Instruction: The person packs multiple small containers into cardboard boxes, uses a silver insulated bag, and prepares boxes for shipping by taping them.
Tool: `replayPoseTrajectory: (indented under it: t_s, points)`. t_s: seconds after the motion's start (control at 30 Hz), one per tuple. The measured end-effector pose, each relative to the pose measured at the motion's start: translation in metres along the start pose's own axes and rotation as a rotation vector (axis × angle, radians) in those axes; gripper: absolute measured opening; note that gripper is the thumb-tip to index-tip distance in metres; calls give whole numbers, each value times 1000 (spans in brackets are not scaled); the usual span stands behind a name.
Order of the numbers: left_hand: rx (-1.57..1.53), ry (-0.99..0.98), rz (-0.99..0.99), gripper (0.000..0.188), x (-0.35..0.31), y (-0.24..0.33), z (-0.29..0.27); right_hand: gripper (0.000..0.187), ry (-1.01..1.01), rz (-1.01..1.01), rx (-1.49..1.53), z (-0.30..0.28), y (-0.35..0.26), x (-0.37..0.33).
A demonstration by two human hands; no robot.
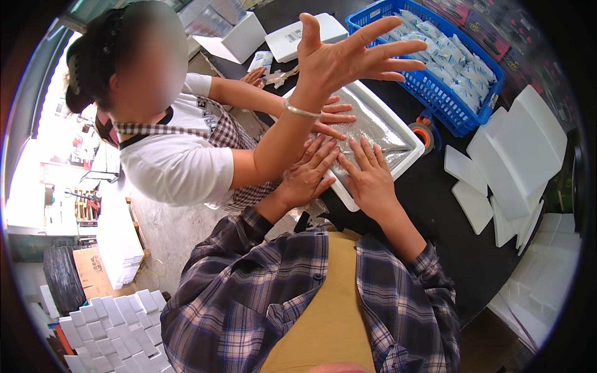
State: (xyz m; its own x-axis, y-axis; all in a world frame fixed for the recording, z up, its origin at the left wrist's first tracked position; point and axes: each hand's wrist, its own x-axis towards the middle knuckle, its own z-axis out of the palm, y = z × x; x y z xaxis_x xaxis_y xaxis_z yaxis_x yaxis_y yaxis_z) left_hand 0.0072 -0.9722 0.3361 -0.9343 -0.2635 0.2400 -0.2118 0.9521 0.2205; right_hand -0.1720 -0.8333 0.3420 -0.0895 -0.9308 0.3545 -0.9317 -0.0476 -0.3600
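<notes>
My left hand (308, 173) lies flat with its fingers stretched out at the near left edge of a white foam box (404, 163). My right hand (372, 179) rests flat on the box's near end, fingers spread. Both hands touch a shiny silver sheet (367, 118) that covers the inside of the box; what is under it is hidden. A co-worker's one hand (336, 115) is over the silver sheet, close to my fingers. The co-worker's other hand (348, 59) is raised above the box with fingers spread, wearing a bangle (302, 110).
Beyond the box stands a blue plastic basket (457, 115) full of white packets (448, 53). A tape dispenser (425, 132) is beside the box. White foam panels (516, 155) lean at the right. A white lid (305, 37) lies at the back of the black table (429, 193).
</notes>
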Motion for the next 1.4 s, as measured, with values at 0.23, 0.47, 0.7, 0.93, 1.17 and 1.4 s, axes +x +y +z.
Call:
replayPoseTrajectory:
  t_s: [0.23, 0.47, 0.7, 0.93, 1.17, 1.4]
  points:
    - [-87, 82, -97, 51, -76, 73, -2, 46, 89, -21, -75, 4, -15, -21]
    - [-272, -7, -343, 40, -231, 155, 60, 43, 316, -23, 69, -42, -34, -112]
    - [-313, -55, -301, 46, -280, 194, 79, 29, 372, 196, 20, -47, -42, -300]
    - [-459, -93, -348, 46, -322, 212, 92, 26, 403, 568, -35, -30, -119, -449]
    - [-498, -600, -523, 39, -501, 193, 229, 26, 260, 649, 135, -12, -215, -542]
    - [-361, -894, -233, 36, -652, 169, 247, 19, 292, 848, 80, 58, -186, -691]
